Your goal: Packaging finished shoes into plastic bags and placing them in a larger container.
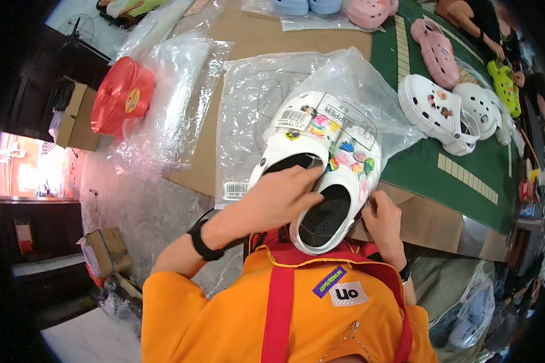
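A pair of white clogs (312,239) with colourful charms lies toes-away in front of me, partly inside a clear plastic bag (345,75). A barcode label sits over the toe of the left clog (275,145). My left hand (281,196) bends over the heel end of that clog, its fingertips closed at the inner rims between the two. Beside the right clog's heel, my right hand (383,221) is curled with thumb and fingers together at the bag's edge. The part pinched there is mostly hidden.
Another clear bag (242,139) lies flat under the clogs. A red round container (124,97) and plastic bags (178,91) are on the left. White clogs (430,112), a pink clog (436,54) and a green clog (505,88) stand right, near another person's hand (495,49).
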The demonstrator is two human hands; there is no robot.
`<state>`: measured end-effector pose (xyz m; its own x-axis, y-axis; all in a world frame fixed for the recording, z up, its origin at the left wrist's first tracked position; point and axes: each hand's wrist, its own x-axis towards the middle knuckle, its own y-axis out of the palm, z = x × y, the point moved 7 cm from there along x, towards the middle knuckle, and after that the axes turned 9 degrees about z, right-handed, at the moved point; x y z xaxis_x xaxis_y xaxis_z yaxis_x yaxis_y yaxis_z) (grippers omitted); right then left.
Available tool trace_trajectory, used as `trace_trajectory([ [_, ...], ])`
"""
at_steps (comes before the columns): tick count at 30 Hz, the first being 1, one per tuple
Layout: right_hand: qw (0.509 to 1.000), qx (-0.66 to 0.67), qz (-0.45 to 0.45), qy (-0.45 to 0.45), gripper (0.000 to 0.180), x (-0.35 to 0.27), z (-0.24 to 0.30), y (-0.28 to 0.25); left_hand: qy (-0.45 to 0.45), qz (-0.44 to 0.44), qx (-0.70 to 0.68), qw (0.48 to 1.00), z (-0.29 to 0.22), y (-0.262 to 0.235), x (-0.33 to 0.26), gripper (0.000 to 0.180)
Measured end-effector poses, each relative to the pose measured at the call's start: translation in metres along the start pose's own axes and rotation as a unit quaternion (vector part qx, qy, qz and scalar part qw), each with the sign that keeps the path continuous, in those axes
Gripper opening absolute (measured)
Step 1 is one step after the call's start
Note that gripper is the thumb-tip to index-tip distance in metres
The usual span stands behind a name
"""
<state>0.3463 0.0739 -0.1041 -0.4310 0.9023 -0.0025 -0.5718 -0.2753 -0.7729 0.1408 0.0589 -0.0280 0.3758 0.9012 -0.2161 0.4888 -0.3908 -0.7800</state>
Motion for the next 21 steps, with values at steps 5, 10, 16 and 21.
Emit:
trace_trajectory([
  [5, 1.0, -0.003, -0.014, 0.018, 0.014, 0.001, 0.0, 0.001, -0.034, -0.247, -0.132, 0.959, 0.083, -0.06, -0.007, 0.025],
  [10, 0.999, 0.009, -0.023, 0.023, 0.015, -0.001, -0.003, 0.001, -0.012, -0.2, -0.136, 0.97, 0.109, -0.021, 0.012, 0.03],
  [16, 0.997, 0.044, -0.015, 0.064, 0.013, 0.002, -0.006, 0.001, 0.001, -0.175, -0.111, 0.978, 0.113, -0.017, 0.009, 0.03],
  [21, 0.991, -0.092, -0.061, -0.073, 0.012, 0.007, 0.017, -0.013, 0.015, -0.169, -0.117, 0.978, 0.112, -0.029, 0.023, 0.025],
])
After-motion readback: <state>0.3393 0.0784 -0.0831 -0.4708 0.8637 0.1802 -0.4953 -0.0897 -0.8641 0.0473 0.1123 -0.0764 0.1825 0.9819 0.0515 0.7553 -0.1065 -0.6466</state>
